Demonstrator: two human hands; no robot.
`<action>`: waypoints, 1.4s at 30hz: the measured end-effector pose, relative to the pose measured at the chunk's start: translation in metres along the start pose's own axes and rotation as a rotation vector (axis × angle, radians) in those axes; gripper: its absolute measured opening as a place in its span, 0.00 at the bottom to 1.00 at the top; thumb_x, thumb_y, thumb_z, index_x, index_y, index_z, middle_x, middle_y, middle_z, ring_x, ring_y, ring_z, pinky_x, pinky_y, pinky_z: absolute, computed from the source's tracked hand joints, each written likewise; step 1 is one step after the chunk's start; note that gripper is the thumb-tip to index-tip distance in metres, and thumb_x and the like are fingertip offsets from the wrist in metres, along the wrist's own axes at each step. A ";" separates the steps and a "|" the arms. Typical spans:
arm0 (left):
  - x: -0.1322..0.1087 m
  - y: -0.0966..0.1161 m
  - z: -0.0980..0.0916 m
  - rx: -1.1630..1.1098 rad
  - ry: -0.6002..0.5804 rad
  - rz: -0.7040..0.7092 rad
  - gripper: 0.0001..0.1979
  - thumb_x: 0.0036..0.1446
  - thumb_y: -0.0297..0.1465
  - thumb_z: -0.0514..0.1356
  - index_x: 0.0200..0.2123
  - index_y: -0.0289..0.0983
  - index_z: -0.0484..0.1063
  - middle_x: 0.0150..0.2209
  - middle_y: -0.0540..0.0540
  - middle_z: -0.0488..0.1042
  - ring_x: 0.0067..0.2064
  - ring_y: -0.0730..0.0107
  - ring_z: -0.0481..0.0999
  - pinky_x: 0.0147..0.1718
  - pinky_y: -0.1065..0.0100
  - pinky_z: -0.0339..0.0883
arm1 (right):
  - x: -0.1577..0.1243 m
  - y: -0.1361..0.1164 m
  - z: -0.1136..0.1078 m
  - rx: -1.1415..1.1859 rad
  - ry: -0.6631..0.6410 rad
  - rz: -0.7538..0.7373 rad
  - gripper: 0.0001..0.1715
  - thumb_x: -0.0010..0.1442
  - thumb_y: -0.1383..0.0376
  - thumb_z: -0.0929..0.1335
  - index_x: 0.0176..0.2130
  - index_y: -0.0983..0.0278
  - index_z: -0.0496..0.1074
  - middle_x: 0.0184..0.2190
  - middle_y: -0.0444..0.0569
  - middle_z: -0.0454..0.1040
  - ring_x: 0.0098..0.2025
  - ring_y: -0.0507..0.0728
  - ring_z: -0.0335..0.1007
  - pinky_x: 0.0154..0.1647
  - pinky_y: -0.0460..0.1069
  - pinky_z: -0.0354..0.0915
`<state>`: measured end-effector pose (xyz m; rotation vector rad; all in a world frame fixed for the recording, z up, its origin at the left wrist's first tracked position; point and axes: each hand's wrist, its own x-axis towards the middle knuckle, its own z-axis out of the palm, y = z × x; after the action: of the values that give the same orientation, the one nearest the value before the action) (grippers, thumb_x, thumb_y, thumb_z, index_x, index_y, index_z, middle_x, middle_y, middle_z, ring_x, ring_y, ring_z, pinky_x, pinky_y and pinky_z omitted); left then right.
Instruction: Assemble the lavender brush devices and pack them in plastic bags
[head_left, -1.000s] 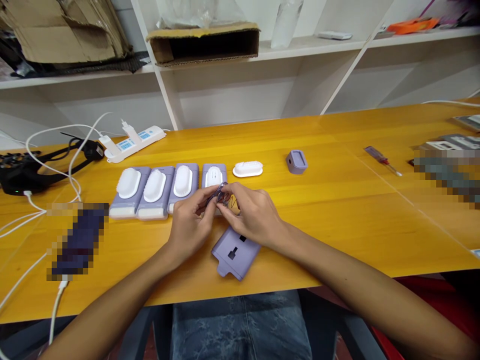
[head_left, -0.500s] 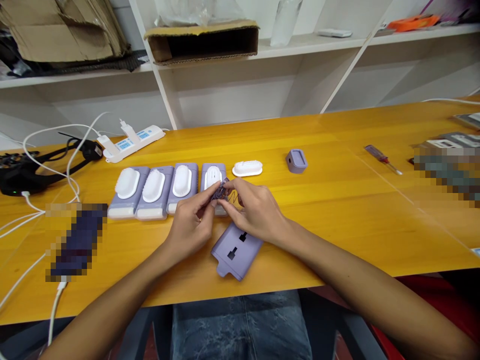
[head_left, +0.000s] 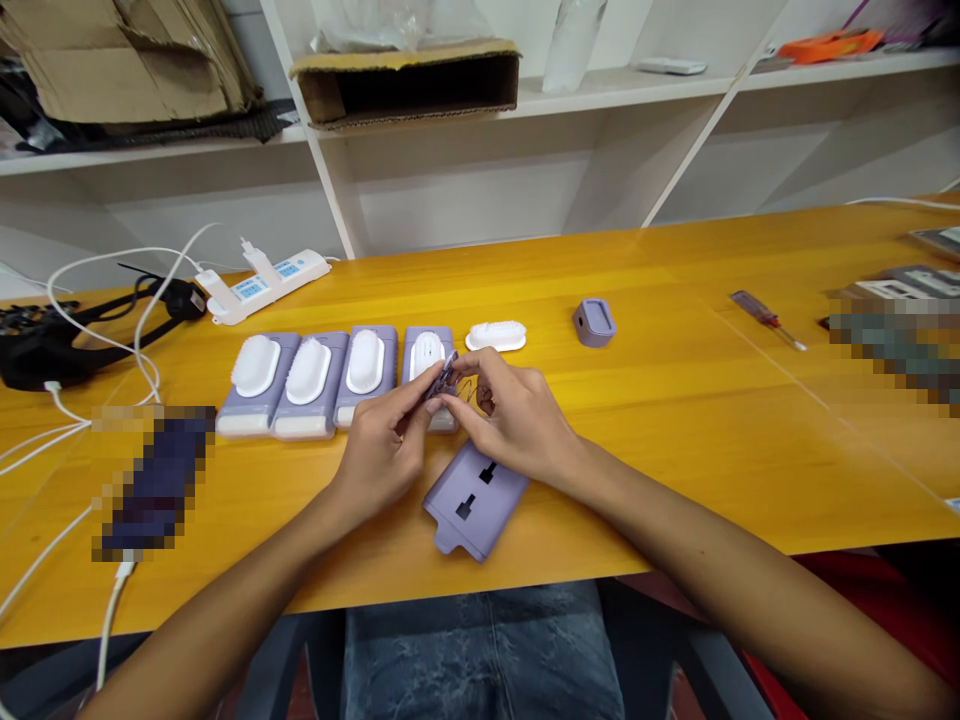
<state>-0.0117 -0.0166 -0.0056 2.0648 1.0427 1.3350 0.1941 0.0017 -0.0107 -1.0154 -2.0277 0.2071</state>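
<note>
My left fingers (head_left: 416, 395) pinch a small lilac part (head_left: 444, 378) over the surface (head_left: 675, 450). My right fingers (head_left: 469, 405) sit against it, spread slightly wider than a moment ago; gripping or only touching, I can't tell. A lilac slotted plate (head_left: 474, 505) lies just below my hands, and lilac units with white domes (head_left: 307, 380) stand just beyond.
</note>
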 end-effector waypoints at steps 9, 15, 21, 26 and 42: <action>0.002 0.000 -0.002 0.026 0.033 0.086 0.22 0.73 0.27 0.66 0.67 0.47 0.80 0.60 0.45 0.86 0.55 0.55 0.91 0.52 0.58 0.89 | 0.002 0.000 -0.003 -0.035 0.052 -0.072 0.09 0.76 0.61 0.70 0.53 0.63 0.74 0.42 0.53 0.85 0.31 0.57 0.76 0.33 0.52 0.66; 0.002 0.005 -0.002 -0.012 0.052 0.050 0.20 0.72 0.29 0.69 0.64 0.46 0.83 0.62 0.44 0.84 0.61 0.55 0.87 0.62 0.54 0.85 | 0.002 0.002 -0.003 -0.015 0.052 -0.035 0.14 0.76 0.61 0.70 0.58 0.62 0.74 0.39 0.51 0.85 0.32 0.58 0.78 0.36 0.53 0.70; 0.003 0.002 -0.002 -0.074 0.078 -0.002 0.18 0.71 0.28 0.70 0.62 0.46 0.84 0.62 0.45 0.85 0.62 0.57 0.87 0.66 0.52 0.83 | 0.004 0.002 -0.008 0.062 -0.011 -0.117 0.20 0.72 0.66 0.70 0.62 0.63 0.73 0.46 0.54 0.85 0.37 0.59 0.80 0.39 0.53 0.74; 0.005 -0.003 0.000 -0.301 0.018 -0.080 0.30 0.69 0.27 0.70 0.71 0.51 0.76 0.71 0.43 0.77 0.69 0.55 0.80 0.63 0.54 0.85 | 0.008 0.009 -0.013 0.089 -0.053 -0.217 0.26 0.73 0.72 0.67 0.66 0.60 0.71 0.54 0.56 0.84 0.42 0.60 0.82 0.46 0.56 0.78; 0.009 -0.002 0.000 -0.449 -0.026 -0.237 0.25 0.65 0.28 0.72 0.62 0.46 0.72 0.51 0.45 0.76 0.58 0.63 0.82 0.55 0.62 0.83 | 0.030 0.045 -0.053 0.261 -0.060 0.097 0.29 0.62 0.39 0.80 0.46 0.60 0.83 0.37 0.51 0.86 0.34 0.58 0.78 0.36 0.53 0.71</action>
<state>-0.0097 -0.0080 -0.0020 1.5732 0.8511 1.2776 0.2505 0.0420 0.0200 -0.9510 -1.9448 0.5449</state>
